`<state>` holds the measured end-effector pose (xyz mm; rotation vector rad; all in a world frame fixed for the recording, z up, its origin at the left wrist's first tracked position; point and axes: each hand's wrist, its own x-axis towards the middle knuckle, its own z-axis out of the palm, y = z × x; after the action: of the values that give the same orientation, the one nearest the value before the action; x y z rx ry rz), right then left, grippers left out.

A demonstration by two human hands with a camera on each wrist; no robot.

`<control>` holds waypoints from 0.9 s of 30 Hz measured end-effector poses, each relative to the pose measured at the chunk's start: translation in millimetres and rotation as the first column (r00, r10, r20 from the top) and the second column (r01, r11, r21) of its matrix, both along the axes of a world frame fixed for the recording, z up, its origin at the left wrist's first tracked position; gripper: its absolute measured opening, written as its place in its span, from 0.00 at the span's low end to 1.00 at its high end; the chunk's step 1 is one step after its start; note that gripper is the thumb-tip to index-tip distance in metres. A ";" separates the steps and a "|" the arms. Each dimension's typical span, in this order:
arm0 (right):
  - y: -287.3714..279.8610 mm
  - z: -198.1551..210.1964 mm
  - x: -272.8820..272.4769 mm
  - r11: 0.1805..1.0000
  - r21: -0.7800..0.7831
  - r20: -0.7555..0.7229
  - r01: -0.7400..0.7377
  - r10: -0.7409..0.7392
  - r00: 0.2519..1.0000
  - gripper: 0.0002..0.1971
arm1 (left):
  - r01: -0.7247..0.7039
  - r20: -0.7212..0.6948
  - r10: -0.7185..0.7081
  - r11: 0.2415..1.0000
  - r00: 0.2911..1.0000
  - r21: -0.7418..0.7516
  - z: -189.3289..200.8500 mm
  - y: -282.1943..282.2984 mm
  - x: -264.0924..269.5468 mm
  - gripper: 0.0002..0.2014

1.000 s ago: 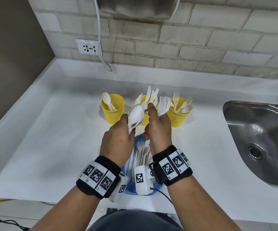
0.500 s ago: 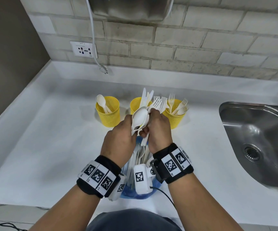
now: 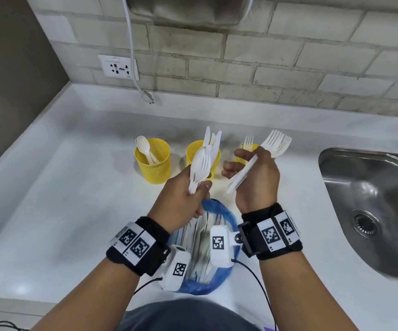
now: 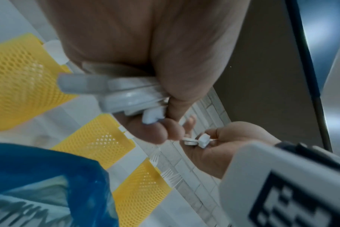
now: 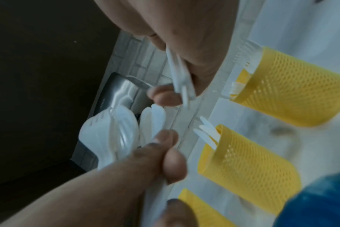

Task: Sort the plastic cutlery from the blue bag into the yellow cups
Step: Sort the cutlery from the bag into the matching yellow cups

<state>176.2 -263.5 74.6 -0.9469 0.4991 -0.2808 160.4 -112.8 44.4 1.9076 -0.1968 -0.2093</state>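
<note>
Above the blue plastic bag [image 3: 226, 271], the right hand [image 3: 255, 177] pinched a bundle of white plastic forks [image 3: 274, 143], tines toward the rightmost yellow mesh cup [image 3: 247, 151] just beyond. The left hand [image 3: 181, 201], fingers curled, gripped white plastic spoons [image 3: 200, 168] upright, nearer the middle cup [image 3: 194, 151].

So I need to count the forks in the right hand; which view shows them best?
The head view: the forks fan out above the right hand, tines clear. The right wrist view shows only blurred handles; the left wrist view only their handle ends.
</note>
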 end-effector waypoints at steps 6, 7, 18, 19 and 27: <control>8.7 4.0 -9.2 0.967 -0.240 0.034 -0.086 0.096 0.995 0.10 | 0.010 -0.046 -0.014 0.998 0.999 -0.069 2.5 2.3 4.7 0.06; 12.7 5.0 -12.2 0.942 -0.317 0.039 -0.114 0.133 0.990 0.10 | 0.005 -0.041 -0.008 0.997 0.999 -0.075 2.5 2.7 5.2 0.06; 44.5 -14.1 -24.8 0.649 -0.735 -0.006 -0.196 0.283 0.959 0.14 | -0.005 0.017 0.008 0.989 1.000 -0.147 -8.5 6.7 7.6 0.10; 45.2 -11.9 -24.9 0.624 -0.760 -0.004 -0.182 0.275 0.961 0.14 | -0.001 0.022 0.004 0.990 1.000 -0.143 -9.9 6.7 7.6 0.09; 42.4 -10.5 -22.2 0.661 -0.744 0.073 -0.101 0.230 0.971 0.04 | -0.024 0.091 0.042 0.983 0.995 -0.184 5.2 3.1 6.2 0.18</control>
<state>153.9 -221.1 64.1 -1.7471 0.1201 -0.4014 166.6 -109.7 49.6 1.7375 -0.2399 -0.0755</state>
